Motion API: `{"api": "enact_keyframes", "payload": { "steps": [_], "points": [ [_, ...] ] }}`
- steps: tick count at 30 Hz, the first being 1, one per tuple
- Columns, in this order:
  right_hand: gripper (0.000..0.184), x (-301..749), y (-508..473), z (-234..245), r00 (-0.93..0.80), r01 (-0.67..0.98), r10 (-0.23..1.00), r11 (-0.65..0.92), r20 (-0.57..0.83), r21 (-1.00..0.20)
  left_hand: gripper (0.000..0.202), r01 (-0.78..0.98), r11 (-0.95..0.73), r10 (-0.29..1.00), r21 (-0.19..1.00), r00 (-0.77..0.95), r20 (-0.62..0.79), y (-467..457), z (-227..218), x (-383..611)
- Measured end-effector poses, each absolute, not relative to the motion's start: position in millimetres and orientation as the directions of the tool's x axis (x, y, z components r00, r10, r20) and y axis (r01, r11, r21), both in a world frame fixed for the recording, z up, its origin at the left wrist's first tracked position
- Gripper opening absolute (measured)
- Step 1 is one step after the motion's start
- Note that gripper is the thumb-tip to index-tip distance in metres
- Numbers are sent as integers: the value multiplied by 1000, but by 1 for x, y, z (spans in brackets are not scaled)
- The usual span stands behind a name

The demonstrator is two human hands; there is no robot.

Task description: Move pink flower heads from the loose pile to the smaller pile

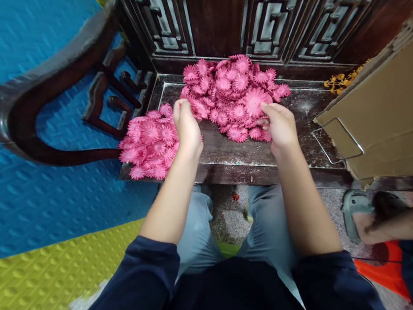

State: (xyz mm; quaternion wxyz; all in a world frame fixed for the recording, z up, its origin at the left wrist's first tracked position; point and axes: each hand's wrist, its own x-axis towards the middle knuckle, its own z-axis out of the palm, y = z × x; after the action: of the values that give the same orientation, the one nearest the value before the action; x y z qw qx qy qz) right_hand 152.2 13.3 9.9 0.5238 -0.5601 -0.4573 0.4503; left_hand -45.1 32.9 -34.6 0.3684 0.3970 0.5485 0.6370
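Flowers [231, 95], pink and many-petalled, lay heaped at the back of the dark wooden tabletop [251, 152], with a second pile [150, 143] spilling over its near left corner. They looked light, thin and soft, likely to crumple if squeezed, so best lifted by the petal edge. The left hand [187, 128] was curled between the two piles, fingertips pinching a flower at the heap's edge. The right hand [280, 126] pinched another flower at the heap's near right side. A cardboard box [394, 111] stood to the right, a carved chair arm [50, 82] to the left.
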Motion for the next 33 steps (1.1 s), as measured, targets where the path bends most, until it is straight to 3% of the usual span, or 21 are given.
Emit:
{"api": "enact_keyframes", "payload": {
  "steps": [5, 9, 14, 18, 23, 27, 33],
  "points": [
    [25, 139, 5, 16, 106, 40, 990, -100, -95, -994, 34, -379, 136, 949, 916, -215, -230, 21, -24, -24],
    [23, 134, 3, 17, 55, 43, 994, -93, -90, -995, 29, -423, 215, 967, 880, -31, -252, 14, -11, -16],
    [21, 133, 3, 18, 42, 28, 993, -107, -106, -994, 23, -494, 242, 949, 835, -57, -309, 10, -6, -17],
    [21, 131, 1, 22, 66, 2, 986, -150, -150, -989, 32, -526, 233, 956, 818, -32, -293, 11, -9, -21],
    [26, 130, -1, 22, 62, 27, 988, -141, -140, -990, 45, -437, 171, 979, 883, -24, -202, 13, -6, -19],
    [23, 131, 0, 18, 65, 93, 995, -88, -82, -992, 31, -356, 140, 977, 924, -102, -188, 14, -8, -12],
    [14, 132, 3, 13, 111, 99, 993, -44, -33, -994, 44, -152, -66, 962, 986, -271, 23, 20, -21, -8]
  ]
}}
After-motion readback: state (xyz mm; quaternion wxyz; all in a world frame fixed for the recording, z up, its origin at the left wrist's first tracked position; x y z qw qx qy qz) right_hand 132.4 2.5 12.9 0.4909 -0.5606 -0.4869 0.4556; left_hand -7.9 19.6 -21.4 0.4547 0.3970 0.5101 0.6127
